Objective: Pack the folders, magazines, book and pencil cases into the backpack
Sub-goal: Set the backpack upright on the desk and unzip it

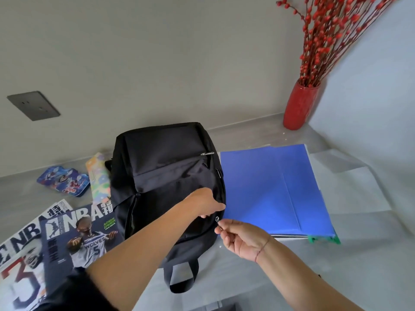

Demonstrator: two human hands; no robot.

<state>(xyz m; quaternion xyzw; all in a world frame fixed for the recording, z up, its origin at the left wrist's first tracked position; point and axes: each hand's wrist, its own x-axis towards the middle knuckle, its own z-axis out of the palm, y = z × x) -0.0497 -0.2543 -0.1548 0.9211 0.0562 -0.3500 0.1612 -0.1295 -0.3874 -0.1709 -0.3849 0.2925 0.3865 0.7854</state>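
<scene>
A black backpack (166, 176) lies flat on the grey table, its carry loop towards me. My left hand (207, 204) grips the fabric at the bag's right edge. Just below it, my right hand (241, 237) pinches a metal zipper pull (217, 219) at that same edge. Blue folders (271, 189) are stacked right of the bag, with a green one (323, 239) peeking out beneath. Two NBA magazines (76, 239) lie at the left front. Behind them rest a blue pencil case (64, 181) and a pastel patterned item (98, 176), partly hidden by the bag.
A red vase (299, 106) with red berry branches stands at the back right by the wall. A dark wall socket plate (33, 105) is at the left. A white sheet (359, 187) lies under the folders.
</scene>
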